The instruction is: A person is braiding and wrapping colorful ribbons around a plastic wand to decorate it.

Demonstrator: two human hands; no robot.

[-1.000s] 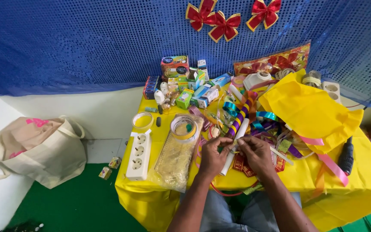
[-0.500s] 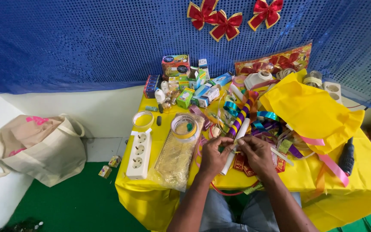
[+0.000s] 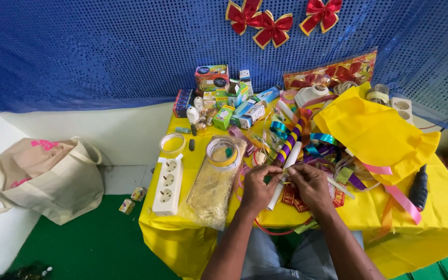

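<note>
Fingertips of both hands meet over a narrow strip of pale green ribbon [image 3: 284, 171], pinching it between thumbs and forefingers at the near middle of the yellow table [image 3: 442, 218]. The left hand [image 3: 258, 185] curls with its knuckles up, thumb and forefinger pressed together on the ribbon's left part; the right hand [image 3: 312, 184] mirrors it, fingers bunched tight on the right part. So little of the ribbon shows between the fingers that its length and finish cannot be told; it looks thin, flat and light-coloured.

Just under the hands lies a white paper roll [image 3: 284, 173], slanting away from the person, and its far end runs into a tube wound in purple and yellow stripes [image 3: 290, 141]. Red and gold paper pieces [image 3: 292, 199] lie flat beneath the right wrist. Left of the left hand sits a clear bag of gold glitter stuff [image 3: 211, 189] with a roll of yellow tape [image 3: 222, 151] resting on its far end, and beyond that a white power strip [image 3: 167, 180] at the table's left edge. A heap of coloured ribbons [image 3: 322, 150] lies just past the hands, touching a crumpled yellow cloth [image 3: 374, 132] to the right. Small cardboard boxes [image 3: 232, 106] crowd the far side. On the floor to the left slumps a beige tote bag [image 3: 40, 176].
</note>
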